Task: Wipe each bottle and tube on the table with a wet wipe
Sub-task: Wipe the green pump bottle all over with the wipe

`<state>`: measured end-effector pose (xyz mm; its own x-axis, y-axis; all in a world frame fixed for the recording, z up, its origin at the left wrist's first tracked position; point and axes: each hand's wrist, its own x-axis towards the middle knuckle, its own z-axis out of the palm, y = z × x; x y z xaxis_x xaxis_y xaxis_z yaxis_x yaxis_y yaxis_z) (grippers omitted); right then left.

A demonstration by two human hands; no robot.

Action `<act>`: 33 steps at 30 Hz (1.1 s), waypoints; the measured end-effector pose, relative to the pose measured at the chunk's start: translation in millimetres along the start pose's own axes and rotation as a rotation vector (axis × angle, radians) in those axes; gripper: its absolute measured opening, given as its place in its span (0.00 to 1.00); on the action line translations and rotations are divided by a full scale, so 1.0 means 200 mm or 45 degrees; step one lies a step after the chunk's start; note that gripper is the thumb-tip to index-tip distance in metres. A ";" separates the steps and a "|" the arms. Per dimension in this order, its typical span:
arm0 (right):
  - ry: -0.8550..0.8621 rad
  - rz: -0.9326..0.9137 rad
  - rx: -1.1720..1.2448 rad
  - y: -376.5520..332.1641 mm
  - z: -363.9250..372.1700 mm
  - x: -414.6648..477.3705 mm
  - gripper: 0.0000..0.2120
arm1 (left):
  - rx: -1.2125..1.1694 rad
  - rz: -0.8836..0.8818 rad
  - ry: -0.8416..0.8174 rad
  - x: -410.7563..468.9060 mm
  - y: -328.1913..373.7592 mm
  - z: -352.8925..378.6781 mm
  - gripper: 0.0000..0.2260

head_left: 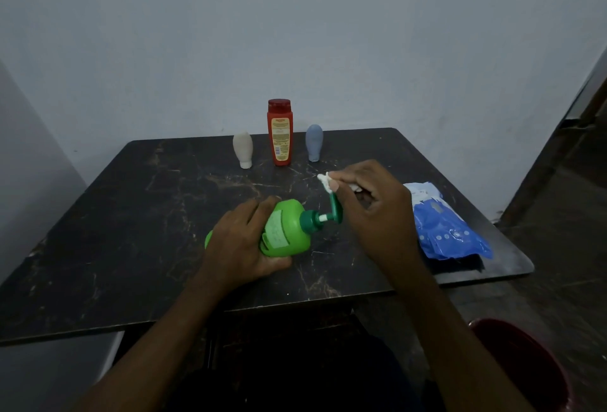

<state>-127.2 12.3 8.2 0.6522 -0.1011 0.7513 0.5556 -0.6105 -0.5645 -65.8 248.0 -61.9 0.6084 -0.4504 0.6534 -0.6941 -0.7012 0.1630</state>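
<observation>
My left hand grips a green pump bottle, tilted on its side over the dark table, its dark green pump head pointing right. My right hand pinches a crumpled white wet wipe against the tip of the pump nozzle. At the back of the table stand a white tube, a red bottle and a grey-blue tube, all upright in a row.
A blue pack of wet wipes lies at the table's right side, just beyond my right hand. A dark red bin stands on the floor at the lower right. A plain wall rises behind the table.
</observation>
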 end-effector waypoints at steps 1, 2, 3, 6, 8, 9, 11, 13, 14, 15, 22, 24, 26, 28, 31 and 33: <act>0.024 0.064 0.024 0.02 0.01 0.00 0.05 | -0.134 -0.122 0.052 0.02 0.02 -0.01 0.36; 0.063 0.168 0.061 0.05 0.01 -0.01 0.05 | -0.311 -0.298 0.141 0.04 0.04 -0.03 0.32; 0.098 0.293 0.101 0.07 0.01 -0.03 0.06 | -0.500 -0.513 0.251 0.07 0.03 -0.04 0.29; 0.098 0.475 0.222 0.13 0.02 -0.12 0.09 | -1.211 -1.227 0.537 0.18 -0.02 -0.11 0.33; 0.066 0.517 0.305 0.13 0.03 -0.18 0.09 | -1.765 -1.551 0.584 0.21 -0.07 -0.17 0.34; 0.060 0.527 0.338 0.12 0.05 -0.21 0.08 | -1.982 -1.646 0.587 0.22 -0.07 -0.20 0.31; 0.048 0.535 0.397 0.06 0.09 -0.28 0.08 | -2.266 -1.746 0.598 0.23 -0.04 -0.24 0.25; 0.014 0.553 0.525 -0.02 0.13 -0.33 0.08 | -2.394 -1.811 0.589 0.23 0.00 -0.23 0.24; 0.000 0.556 0.607 -0.06 0.15 -0.34 0.09 | -2.419 -1.846 0.584 0.23 0.03 -0.23 0.25; -0.007 0.540 0.660 -0.10 0.16 -0.35 0.09 | -2.429 -1.871 0.577 0.22 0.05 -0.21 0.25; 0.010 0.140 0.185 -0.19 0.20 -0.26 0.04 | -2.421 -1.923 0.466 0.20 0.22 -0.12 0.26; 0.029 0.106 0.025 -0.17 0.19 -0.24 0.04 | -2.421 -1.892 0.504 0.19 0.24 -0.11 0.26; -0.015 0.109 -0.012 -0.17 0.17 -0.26 0.04 | -2.410 -1.873 0.545 0.19 0.23 -0.10 0.27; -0.080 0.073 0.016 -0.20 0.16 -0.28 0.03 | -2.378 -1.885 0.550 0.17 0.23 -0.07 0.29; -0.016 0.065 0.006 -0.17 0.15 -0.23 0.04 | -2.365 -1.903 0.550 0.15 0.24 -0.04 0.32; 0.009 0.090 -0.040 -0.13 0.15 -0.22 0.04 | -2.347 -1.903 0.587 0.15 0.24 -0.04 0.30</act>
<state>-155.3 55.9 -19.6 0.6855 -0.1508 0.7123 0.4917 -0.6257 -0.6056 -83.2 205.5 -29.4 0.8926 -0.0409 -0.4491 0.2962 0.8040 0.5156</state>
